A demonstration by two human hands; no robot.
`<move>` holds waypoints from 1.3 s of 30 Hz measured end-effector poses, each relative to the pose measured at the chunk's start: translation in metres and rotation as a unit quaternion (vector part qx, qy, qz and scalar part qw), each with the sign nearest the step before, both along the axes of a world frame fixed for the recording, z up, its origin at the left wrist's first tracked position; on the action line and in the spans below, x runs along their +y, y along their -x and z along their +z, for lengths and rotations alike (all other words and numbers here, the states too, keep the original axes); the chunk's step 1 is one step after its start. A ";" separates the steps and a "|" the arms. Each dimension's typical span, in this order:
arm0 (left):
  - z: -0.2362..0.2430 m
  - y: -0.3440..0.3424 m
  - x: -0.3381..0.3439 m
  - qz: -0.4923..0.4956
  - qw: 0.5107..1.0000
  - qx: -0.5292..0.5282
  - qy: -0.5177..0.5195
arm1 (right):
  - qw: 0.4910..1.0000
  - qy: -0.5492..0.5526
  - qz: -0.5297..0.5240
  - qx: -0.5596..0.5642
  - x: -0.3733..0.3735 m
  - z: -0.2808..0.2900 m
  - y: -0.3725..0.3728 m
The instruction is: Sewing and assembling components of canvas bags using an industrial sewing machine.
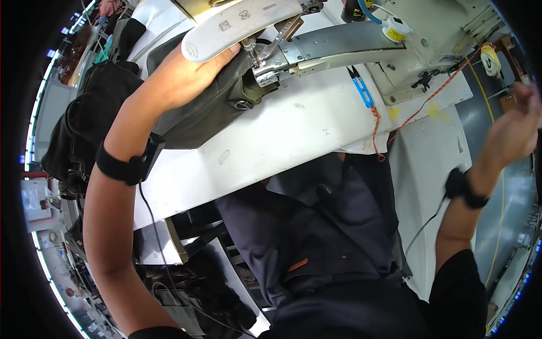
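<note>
A dark olive fabric bag (195,124) lies at the sewing machine's metal arm (339,45), its edge close beside the needle and presser foot (252,51). My left hand (189,79) is closed on the bag, with one fingertip close to the presser foot. The white machine head (243,28) covers some of its fingers. Far out to the right, my right hand (515,127) is raised away from the machine. Its fingers look curled but are smeared by motion, and I cannot make out anything in them.
Blue thread snips (361,87) on an orange cord (376,121) lie on the white table (271,144). More dark bags (93,113) are heaped at the left. A small white bottle (395,29) stands by the machine. Dark goods (203,288) sit below the table.
</note>
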State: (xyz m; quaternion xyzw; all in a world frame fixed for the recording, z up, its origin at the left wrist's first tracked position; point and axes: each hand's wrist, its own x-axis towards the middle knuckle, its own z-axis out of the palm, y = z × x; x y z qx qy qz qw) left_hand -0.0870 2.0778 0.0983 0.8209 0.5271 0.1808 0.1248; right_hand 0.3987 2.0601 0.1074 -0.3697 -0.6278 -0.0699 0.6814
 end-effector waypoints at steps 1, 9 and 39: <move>-0.002 -0.003 0.008 0.006 0.999 0.035 0.009 | 0.992 0.059 0.089 0.062 -0.013 -0.028 0.005; -0.007 -0.009 0.039 -0.127 0.987 0.059 0.078 | 0.797 0.433 0.407 0.109 -0.012 -0.075 0.228; -0.026 -0.015 -0.027 0.103 0.882 -0.347 0.302 | 0.780 0.409 0.436 0.185 0.004 -0.080 0.260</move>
